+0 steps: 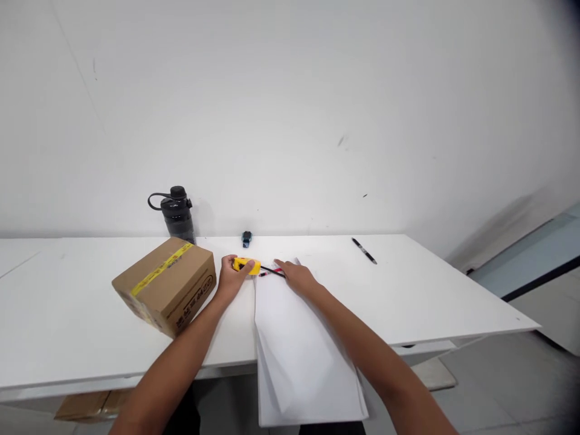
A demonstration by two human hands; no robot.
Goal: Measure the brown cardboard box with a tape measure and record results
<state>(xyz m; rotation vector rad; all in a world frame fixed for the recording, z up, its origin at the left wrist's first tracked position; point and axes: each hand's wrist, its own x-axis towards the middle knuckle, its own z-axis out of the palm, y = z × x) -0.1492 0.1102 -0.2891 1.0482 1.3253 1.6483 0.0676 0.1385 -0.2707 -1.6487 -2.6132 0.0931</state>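
Note:
My left hand [232, 279] is closed around a yellow tape measure [252, 266], its thumb on top of the case. From the case a dark, narrow strip [272, 270] runs right to my right hand [296, 277]. That hand is closed at the strip's far end, above the upper part of some white paper sheets [303, 344]; its thumb is mostly hidden. Beneath the strip lies a red and black pen [263, 275], partly covered. The sheets hang over the table's front edge, with their lower corners loose.
A taped cardboard box [165, 284] sits left of my left forearm. Behind it stands a dark bottle [177, 214] with a loop handle. A small blue and black watch-like object [246, 238] lies near the wall. Another pen [364, 251] rests farther right on the white table [430, 296].

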